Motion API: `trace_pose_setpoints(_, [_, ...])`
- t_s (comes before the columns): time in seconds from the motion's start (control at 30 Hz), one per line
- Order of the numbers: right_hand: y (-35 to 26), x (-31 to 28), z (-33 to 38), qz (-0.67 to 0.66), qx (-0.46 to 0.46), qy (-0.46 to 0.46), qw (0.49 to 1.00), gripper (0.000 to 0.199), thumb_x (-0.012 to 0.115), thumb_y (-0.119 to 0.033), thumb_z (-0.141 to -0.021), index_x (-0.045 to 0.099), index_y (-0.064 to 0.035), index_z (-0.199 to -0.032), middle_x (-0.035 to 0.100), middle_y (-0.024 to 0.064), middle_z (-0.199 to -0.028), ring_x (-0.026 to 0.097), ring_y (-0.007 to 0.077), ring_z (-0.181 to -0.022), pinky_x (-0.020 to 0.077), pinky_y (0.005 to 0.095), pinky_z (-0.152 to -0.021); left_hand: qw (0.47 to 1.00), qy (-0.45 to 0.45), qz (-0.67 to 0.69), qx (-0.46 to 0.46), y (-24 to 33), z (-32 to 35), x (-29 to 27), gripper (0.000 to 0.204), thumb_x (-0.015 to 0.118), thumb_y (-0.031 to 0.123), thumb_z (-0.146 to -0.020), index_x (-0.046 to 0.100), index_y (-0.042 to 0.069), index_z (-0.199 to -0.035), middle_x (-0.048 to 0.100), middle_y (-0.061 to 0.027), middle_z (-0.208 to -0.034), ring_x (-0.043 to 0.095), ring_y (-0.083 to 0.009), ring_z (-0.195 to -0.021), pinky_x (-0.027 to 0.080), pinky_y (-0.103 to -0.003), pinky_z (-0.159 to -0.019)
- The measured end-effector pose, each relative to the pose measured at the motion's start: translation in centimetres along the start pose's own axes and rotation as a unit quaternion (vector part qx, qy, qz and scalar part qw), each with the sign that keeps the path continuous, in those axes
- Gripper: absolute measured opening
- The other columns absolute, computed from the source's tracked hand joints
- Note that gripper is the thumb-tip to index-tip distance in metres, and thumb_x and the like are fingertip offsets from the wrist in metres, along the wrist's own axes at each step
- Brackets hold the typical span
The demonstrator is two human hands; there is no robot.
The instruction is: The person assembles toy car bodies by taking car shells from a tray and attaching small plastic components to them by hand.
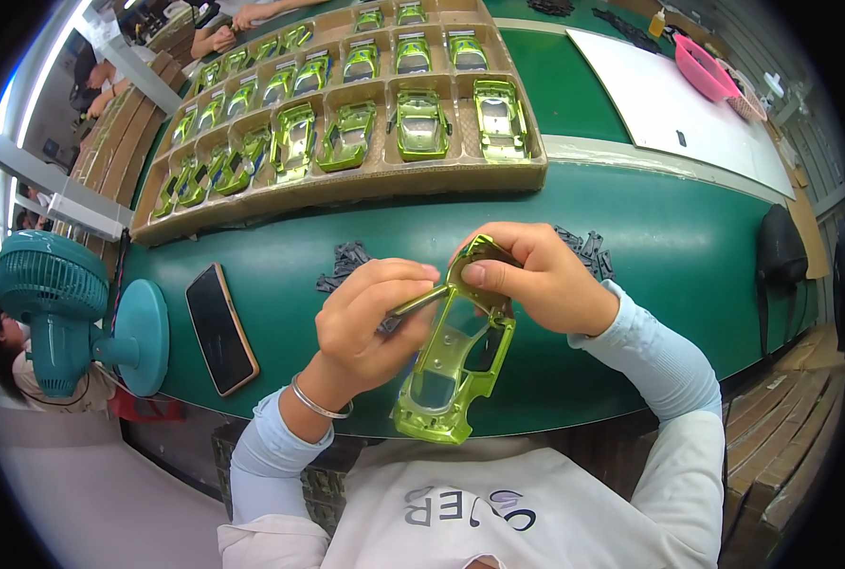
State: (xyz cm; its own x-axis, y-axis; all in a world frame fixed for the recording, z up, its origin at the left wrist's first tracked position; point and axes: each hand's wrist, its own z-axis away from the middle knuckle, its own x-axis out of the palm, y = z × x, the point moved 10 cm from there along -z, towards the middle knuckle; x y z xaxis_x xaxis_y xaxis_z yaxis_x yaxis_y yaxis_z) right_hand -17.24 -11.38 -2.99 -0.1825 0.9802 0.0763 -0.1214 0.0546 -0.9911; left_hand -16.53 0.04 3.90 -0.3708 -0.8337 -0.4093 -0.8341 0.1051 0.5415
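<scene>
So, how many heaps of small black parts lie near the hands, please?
2. One heap lies beyond the left hand, which grips a thin tool; the other beyond the right hand, which holds the green car shell and partly hides it.

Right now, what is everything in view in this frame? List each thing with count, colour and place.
toy car body in hand: one, metallic green, held over the table's near edge
slim tool: one, dark, in the left hand, tip against the car body
cardboard tray: one, brown, compartments, far side of table
car bodies in tray: many, green, one per compartment
small dark parts: two piles, black, behind the hands
phone: one, dark with tan edge, table left
desk fan: one, teal, far left
table: one, green
pink basket: one, far right
bracelet: one, silver, left wrist
left hand: grips the tool
right hand: grips the car body's top end
</scene>
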Motion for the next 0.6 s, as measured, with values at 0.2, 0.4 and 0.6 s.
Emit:
trace_pose_setpoints(0.2, [0.6,0.5,0.3,-0.002,0.005,0.007,1.000,0.015,0.053,-0.013,-0.085,0.053,0.0004,-0.092,0.055,0.0014,-0.072,0.051,0.0072,-0.060,0.0414,0.0205,-0.053,0.999,-0.011,-0.020,0.029,0.7,-0.1,-0.2,0.023,0.065,-0.006,-0.064,0.057,-0.003,-0.086,0.061,-0.0154,-0.083,0.061,-0.0255,-0.074,0.049,-0.030,-0.063])
trace_pose_setpoints(0.4, [0.3,0.2,-0.2,-0.048,-0.004,0.001,0.999,0.017,0.055,-0.012,-0.083,0.055,-0.0007,-0.096,0.057,0.0037,-0.077,0.054,0.0105,-0.067,0.0432,0.0229,-0.057,0.999,-0.031,-0.003,-0.028,-0.2,-0.3,0.3,0.022,0.066,-0.004,-0.067,0.059,-0.002,-0.087,0.063,-0.0133,-0.082,0.062,-0.0261,-0.072,0.050,-0.031,-0.064])
trace_pose_setpoints(0.6, [-8.4,1.7,3.6,0.416,-0.365,0.094,0.828,0.031,0.065,-0.004,-0.068,0.060,-0.0024,-0.098,0.057,0.0106,-0.087,0.057,0.0236,-0.077,0.0462,0.0322,-0.064,0.996,-0.045,-0.082,-0.008,0.5,-0.1,0.6,0.027,0.068,-0.004,-0.060,0.059,0.000,-0.085,0.062,-0.0127,-0.077,0.061,-0.0263,-0.068,0.050,-0.031,-0.061])
